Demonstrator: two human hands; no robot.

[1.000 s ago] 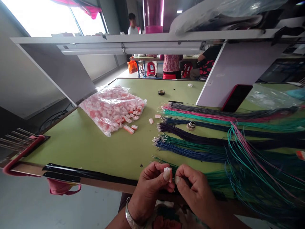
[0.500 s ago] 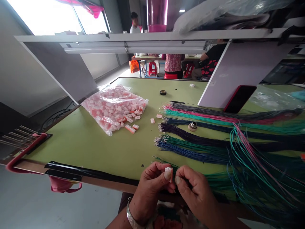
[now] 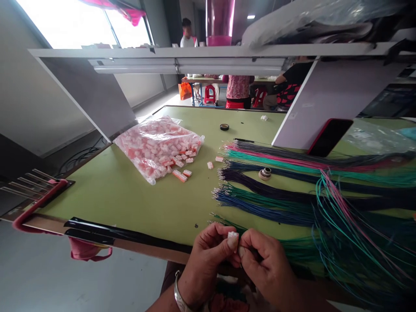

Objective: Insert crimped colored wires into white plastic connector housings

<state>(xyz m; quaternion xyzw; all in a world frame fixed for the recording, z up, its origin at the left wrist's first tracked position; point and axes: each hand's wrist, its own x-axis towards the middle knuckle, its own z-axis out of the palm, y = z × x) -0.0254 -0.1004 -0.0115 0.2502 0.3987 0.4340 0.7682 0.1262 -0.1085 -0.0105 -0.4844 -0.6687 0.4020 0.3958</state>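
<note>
My left hand [image 3: 211,251] pinches a small white and orange plastic connector housing [image 3: 233,235] between thumb and fingers, low at the table's front edge. Right beside it, my right hand [image 3: 264,258] is closed, its thumb and forefinger pressed together close against the housing. Whatever those fingertips grip is hidden. Beyond the hands, bundles of blue wires [image 3: 260,209] and dark wires [image 3: 250,183] with bare metal terminals lie across the table. More housings [image 3: 179,175] lie loose by a clear plastic bag [image 3: 152,147] full of them.
Grey, pink and green wires [image 3: 276,158] run along the back right. A roll of black tape [image 3: 224,127], a metal ring-shaped part [image 3: 264,173] and a phone [image 3: 329,136] leaning on the shelf's side panel [image 3: 344,86] are there. A rack of metal rods [image 3: 39,184] juts out at left.
My right fingertips have come up against the housing, closing the small gap between the hands. The housing has tilted slightly in my left fingers. The whole view has shifted a little.
</note>
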